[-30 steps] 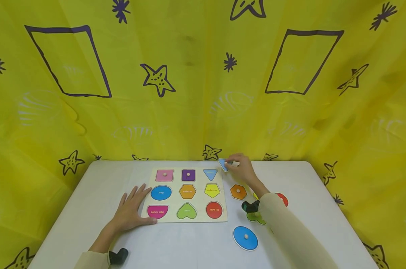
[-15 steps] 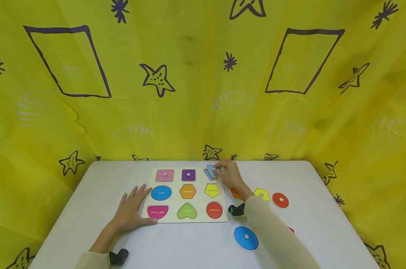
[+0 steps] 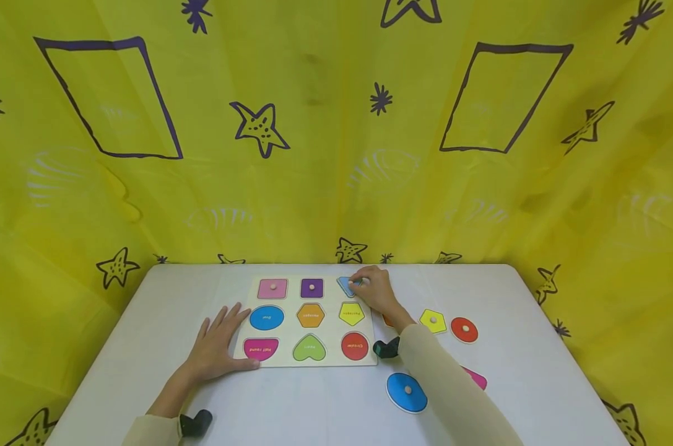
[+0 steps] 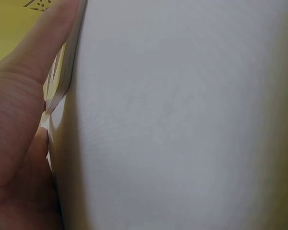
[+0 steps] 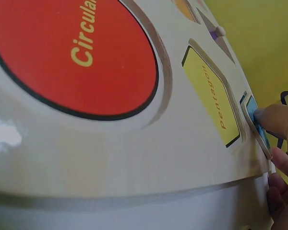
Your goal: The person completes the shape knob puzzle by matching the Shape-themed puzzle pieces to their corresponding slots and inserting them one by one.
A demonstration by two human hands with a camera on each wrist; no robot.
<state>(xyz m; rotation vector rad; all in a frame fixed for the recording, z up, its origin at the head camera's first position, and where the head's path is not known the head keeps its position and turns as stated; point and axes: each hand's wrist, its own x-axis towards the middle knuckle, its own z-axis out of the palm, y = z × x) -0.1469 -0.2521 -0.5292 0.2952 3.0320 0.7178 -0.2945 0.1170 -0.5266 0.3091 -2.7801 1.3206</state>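
A pale puzzle board (image 3: 333, 358) lies on the white table, with printed coloured recesses in rows. My right hand (image 3: 376, 291) pinches the knob of the blue triangle piece (image 3: 344, 284) over the board's far right recess. In the right wrist view that triangle (image 5: 252, 109) looks slightly tilted, and fingers partly cover it. Along the board's left edge rests my left hand (image 3: 218, 344), its fingers spread and thumb at the near corner. The left wrist view has the thumb (image 4: 26, 62) against the board's edge. A pink rectangle (image 3: 265, 292) and a purple square (image 3: 305, 292) sit in their recesses.
Right of the board lie a blue oval (image 3: 397, 385), a yellow pentagon (image 3: 427, 321), a red circle (image 3: 457, 331) and a partly hidden orange hexagon (image 3: 389, 322). A pink piece (image 3: 477, 378) shows beyond the right sleeve. A yellow curtain (image 3: 314, 186) hangs behind the table.
My right hand has carried the blue triangle left from beyond the board's far right corner to the triangle recess. The green piece is now behind the sleeve. My left hand stays put.
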